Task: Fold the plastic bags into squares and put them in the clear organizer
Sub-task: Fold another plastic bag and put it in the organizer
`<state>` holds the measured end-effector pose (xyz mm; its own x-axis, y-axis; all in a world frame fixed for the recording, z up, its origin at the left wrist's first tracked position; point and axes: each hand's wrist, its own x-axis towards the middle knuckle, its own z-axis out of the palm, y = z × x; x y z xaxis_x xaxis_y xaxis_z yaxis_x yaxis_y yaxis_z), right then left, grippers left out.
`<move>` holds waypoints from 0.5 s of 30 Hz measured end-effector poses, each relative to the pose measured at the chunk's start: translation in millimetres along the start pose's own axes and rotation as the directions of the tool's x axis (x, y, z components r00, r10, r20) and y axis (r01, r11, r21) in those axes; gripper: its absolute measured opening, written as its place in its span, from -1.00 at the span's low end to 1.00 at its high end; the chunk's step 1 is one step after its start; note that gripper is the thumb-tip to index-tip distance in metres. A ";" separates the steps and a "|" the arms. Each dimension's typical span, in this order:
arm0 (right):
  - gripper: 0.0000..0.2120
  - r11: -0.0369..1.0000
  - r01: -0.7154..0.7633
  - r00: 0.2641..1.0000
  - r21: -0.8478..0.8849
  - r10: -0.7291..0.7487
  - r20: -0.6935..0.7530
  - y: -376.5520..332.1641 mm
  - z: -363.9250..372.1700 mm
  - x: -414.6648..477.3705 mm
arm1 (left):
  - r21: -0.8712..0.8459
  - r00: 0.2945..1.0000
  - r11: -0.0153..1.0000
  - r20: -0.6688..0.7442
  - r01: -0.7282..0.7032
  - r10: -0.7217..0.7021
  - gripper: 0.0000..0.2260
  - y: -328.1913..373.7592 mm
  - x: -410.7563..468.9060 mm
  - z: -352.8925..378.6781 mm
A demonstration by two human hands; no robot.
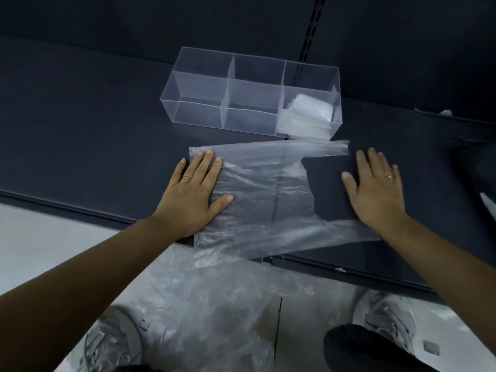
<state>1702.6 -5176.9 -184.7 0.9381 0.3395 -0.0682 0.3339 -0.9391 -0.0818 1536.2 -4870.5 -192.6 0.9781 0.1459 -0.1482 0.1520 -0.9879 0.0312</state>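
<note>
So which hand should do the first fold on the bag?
Probably the right hand. It lies flat between the handle strips at the loose end of the plastic bag, so it could flip them over. The left hand presses the closed end flat, holding the bag in place.

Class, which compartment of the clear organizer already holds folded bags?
The right-end compartment: a stack of folded bags lies in it; the middle compartment and left compartment hold none.
</note>
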 end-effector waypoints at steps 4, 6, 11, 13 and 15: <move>-0.48 0.974 0.195 0.966 0.113 -0.171 -0.194 -55.2 -15.4 -33.5 | -0.057 0.997 0.998 -0.071 0.026 -0.030 -0.27 3.8 4.6 -12.0; -0.48 0.902 0.378 0.920 0.209 -0.340 -0.197 -98.1 -15.2 -57.2 | -0.138 0.979 0.990 -0.204 -0.017 -0.012 -0.36 19.4 -7.4 -12.9; -0.45 0.807 0.563 0.818 0.179 -0.575 0.016 -139.0 13.9 -79.3 | -0.104 0.979 0.986 -0.172 -0.128 0.109 -0.39 47.0 -44.2 5.2; -0.41 0.839 0.533 0.840 0.108 -0.540 0.045 -119.6 22.0 -72.2 | -0.053 0.991 0.996 -0.112 -0.078 0.072 -0.33 39.3 -45.1 8.6; -0.37 0.877 0.476 0.877 0.062 -0.479 0.041 -91.9 22.4 -66.1 | -0.034 0.993 0.997 -0.097 -0.063 0.059 -0.31 32.9 -43.8 9.6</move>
<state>1607.8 -5111.8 -194.9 0.6587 0.7499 -0.0617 0.7341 -0.6585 -0.1655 1497.0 -4909.9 -194.5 0.9946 0.0917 -0.0490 0.0951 -0.9927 0.0743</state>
